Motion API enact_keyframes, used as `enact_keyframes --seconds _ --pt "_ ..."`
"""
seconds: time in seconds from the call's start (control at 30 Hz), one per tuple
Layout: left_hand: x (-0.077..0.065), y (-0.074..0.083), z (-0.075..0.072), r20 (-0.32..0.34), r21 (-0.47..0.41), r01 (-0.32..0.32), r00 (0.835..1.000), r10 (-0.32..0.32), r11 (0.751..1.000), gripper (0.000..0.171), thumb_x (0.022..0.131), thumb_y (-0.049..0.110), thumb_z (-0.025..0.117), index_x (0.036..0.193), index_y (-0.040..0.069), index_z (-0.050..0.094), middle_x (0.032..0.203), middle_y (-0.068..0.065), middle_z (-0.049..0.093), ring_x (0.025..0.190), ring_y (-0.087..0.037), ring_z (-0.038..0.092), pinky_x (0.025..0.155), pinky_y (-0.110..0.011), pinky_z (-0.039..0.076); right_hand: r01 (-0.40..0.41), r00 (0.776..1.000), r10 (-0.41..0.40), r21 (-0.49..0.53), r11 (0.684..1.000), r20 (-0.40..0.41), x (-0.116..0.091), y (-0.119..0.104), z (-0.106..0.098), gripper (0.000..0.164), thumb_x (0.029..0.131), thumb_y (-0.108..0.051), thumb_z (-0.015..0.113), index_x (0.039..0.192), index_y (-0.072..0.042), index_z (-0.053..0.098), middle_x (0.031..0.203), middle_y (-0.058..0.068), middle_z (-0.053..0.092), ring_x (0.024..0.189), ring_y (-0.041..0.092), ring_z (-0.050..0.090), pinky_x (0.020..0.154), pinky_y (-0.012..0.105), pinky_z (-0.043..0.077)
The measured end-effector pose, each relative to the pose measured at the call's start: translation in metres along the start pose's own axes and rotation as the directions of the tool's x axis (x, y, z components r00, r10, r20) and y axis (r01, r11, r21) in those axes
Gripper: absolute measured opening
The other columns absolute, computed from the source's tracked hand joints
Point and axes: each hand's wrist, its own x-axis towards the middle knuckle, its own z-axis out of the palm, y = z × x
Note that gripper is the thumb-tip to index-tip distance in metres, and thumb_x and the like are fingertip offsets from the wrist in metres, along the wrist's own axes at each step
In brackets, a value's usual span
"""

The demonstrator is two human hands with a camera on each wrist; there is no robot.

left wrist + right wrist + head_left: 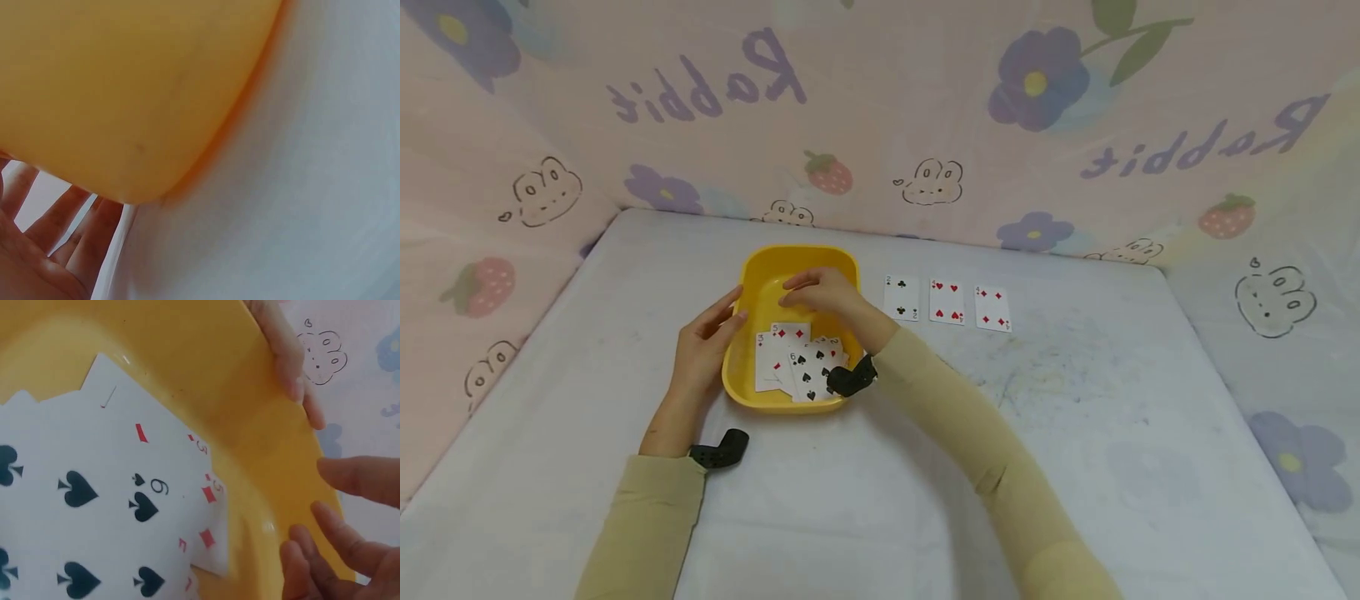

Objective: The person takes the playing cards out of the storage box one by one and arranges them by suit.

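Note:
A yellow plastic basin (790,408) stands on the table with a loose pile of playing cards at its near end. On top of the pile lies a six of spades (78,531); a five of diamonds (790,332) and a three of diamonds (764,362) stick out from under it. My left hand (703,342) grips the basin's left rim, thumb at the edge and fingers along the outer wall. Over the far half of the basin hovers my right hand (823,296), fingers apart and holding nothing. In the right wrist view its fingers (350,540) show beside the cards.
Right of the basin, a two of clubs (901,297), a four of hearts (947,302) and a four of diamonds (993,309) lie face up in a row. A white cloth covers the table (1075,467). Behind it hangs a patterned curtain (880,108).

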Motion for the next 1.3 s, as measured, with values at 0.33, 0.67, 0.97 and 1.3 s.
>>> enact_keyframes --seconds 0.33,0.67,0.97,1.3 --pt "0.0 0.0 0.004 0.027 -0.049 -0.038 0.999 0.039 0.998 0.046 0.093 0.04 0.06 0.138 0.034 0.052 0.148 -0.001 0.044 0.13 -0.015 0.04 0.103 -0.021 0.043 -0.038 0.997 0.052 -0.226 0.973 0.055 0.007 0.009 0.012 0.045 0.079 -0.028 0.078 0.12 -0.014 0.066 0.129 0.004 0.059 0.106 0.018 0.053 0.1 0.032 0.045" --pt "0.001 0.002 0.005 0.026 -0.037 -0.033 0.999 0.034 0.999 0.045 0.094 0.041 0.059 0.138 0.036 0.051 0.149 0.0 0.042 0.133 -0.017 0.038 0.109 -0.032 0.04 0.074 0.992 -0.025 -0.401 0.913 0.127 0.009 0.018 0.015 0.053 0.072 -0.023 0.084 0.121 -0.018 0.064 0.125 0.002 0.057 0.109 0.019 0.045 0.096 0.027 0.04" --pt "0.0 0.001 0.003 0.01 -0.04 -0.021 1.0 0.021 0.999 0.045 0.094 0.04 0.06 0.137 0.036 0.052 0.147 0.0 0.044 0.131 -0.015 0.04 0.108 -0.03 0.041 0.071 0.995 -0.026 -0.485 0.872 0.099 0.011 0.02 0.02 0.036 0.073 -0.025 0.084 0.103 -0.022 0.066 0.111 0.002 0.049 0.101 0.019 0.042 0.079 0.025 0.039" --pt "0.0 -0.002 0.0 0.01 -0.035 -0.017 1.0 0.017 0.999 0.045 0.093 0.042 0.06 0.137 0.037 0.052 0.147 0.0 0.044 0.131 -0.015 0.04 0.107 -0.028 0.042 0.05 0.994 -0.003 -0.438 0.898 0.107 0.009 0.018 0.022 0.022 0.075 -0.018 0.081 0.091 -0.015 0.066 0.107 0.002 0.049 0.097 0.018 0.043 0.073 0.023 0.038"
